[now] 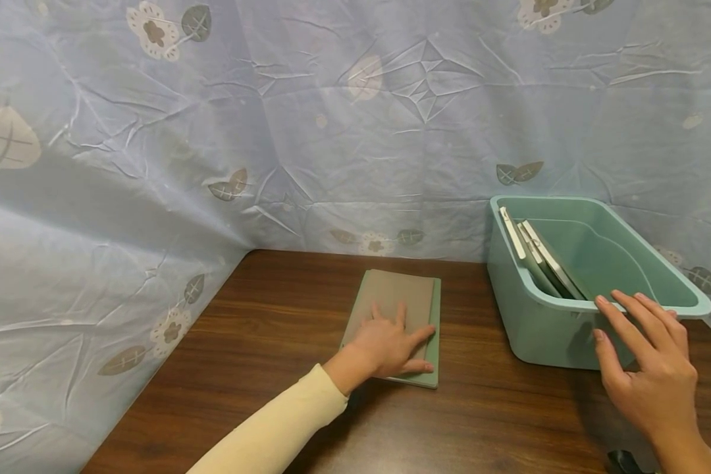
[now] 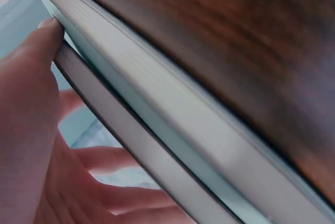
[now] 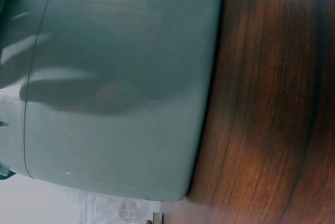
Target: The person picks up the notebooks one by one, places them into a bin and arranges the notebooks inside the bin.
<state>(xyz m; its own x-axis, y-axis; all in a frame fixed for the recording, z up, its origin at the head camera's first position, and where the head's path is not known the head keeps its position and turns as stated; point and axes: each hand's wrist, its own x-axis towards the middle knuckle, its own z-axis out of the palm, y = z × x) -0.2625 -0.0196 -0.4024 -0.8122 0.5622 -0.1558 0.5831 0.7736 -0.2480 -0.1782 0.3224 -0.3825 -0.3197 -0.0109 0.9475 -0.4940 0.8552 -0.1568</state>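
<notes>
My left hand lies with spread fingers on a grey-beige book. Beneath that book is a slightly larger green book, flat on the table. In the left wrist view the page edges of the upper book and the thicker lower book show one above the other, and the thumb touches their edge. Over the near rim of a light green plastic bin is my right hand, fingers extended; whether it touches the rim I cannot tell. The right wrist view shows the bin's wall with a hand's shadow.
Several books lean upright against the left inside of the bin. The brown wooden table is bordered by a grey-blue patterned cloth at the back and sides. A small black object lies at the lower right.
</notes>
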